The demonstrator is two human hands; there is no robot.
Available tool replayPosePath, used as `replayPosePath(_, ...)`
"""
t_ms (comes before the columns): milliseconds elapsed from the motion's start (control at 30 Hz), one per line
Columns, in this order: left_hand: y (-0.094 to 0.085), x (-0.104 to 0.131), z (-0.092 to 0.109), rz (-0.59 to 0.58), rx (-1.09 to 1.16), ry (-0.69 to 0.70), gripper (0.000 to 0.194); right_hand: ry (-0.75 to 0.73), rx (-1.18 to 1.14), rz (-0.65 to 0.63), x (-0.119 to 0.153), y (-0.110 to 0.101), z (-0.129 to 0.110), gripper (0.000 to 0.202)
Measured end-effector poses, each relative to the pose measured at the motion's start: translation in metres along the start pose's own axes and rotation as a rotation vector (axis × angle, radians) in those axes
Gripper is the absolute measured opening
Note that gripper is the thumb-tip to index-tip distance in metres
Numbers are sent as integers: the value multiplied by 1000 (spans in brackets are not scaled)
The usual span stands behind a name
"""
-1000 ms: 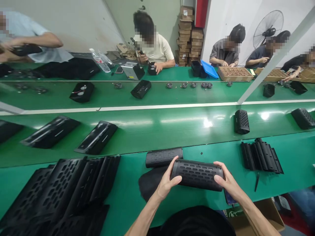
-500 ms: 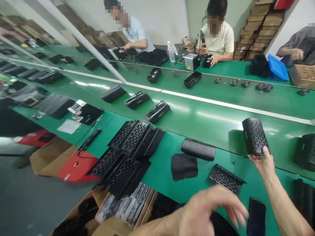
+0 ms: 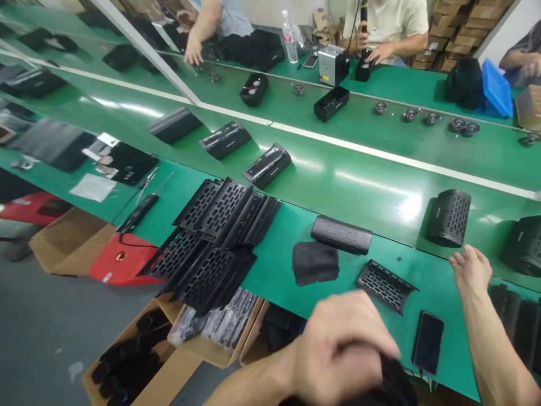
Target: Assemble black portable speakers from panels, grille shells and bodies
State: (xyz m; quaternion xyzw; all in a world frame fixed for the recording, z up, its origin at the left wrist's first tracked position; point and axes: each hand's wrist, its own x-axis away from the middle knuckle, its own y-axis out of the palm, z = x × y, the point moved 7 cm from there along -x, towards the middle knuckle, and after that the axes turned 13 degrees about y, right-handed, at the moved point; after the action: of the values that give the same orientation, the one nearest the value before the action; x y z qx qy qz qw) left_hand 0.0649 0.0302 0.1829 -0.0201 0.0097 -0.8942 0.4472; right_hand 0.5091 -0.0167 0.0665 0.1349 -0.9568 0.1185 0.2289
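A black speaker housing with a slotted grille (image 3: 452, 220) stands on the green conveyor belt. Just below it is my right hand (image 3: 473, 270), its fingers apart and holding nothing. My left hand (image 3: 338, 344) is low in the middle, slightly blurred, with fingers curled in; whatever may be inside them is hidden. Between the hands, a black slotted grille panel (image 3: 386, 286) rests on the bench, with a black smartphone (image 3: 428, 342) lying to its right. A dark rounded shell (image 3: 341, 234) and a flat black sheet (image 3: 315, 263) lie beyond my left hand.
Stacked slotted panels (image 3: 215, 225) overhang the bench edge. Below are open cartons (image 3: 177, 372) of parts and a red stool (image 3: 122, 259). More housings (image 3: 267, 165) sit on the belt, another (image 3: 526, 245) at far right. People work opposite, near loose speaker drivers (image 3: 409, 115).
My right hand has let go of the speaker housing, which now stands on the belt, and has drawn back below it. My left hand's fingers have curled from stretched out. The view has shifted.
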Motion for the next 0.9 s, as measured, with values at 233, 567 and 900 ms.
replayPosePath(233, -50, -39, -163, 62, -840, -557, 21, 158, 125, -361, 157, 7, 65, 55)
replayPosePath(567, -38, -11, -170, -11, -823, -295, 24, 66, 506, -676, 243, 97, 142, 55)
replayPosePath(900, 5, -25, -153, -73, -628, -124, 19, -144, 704, -427, 213, 65, 131, 42)
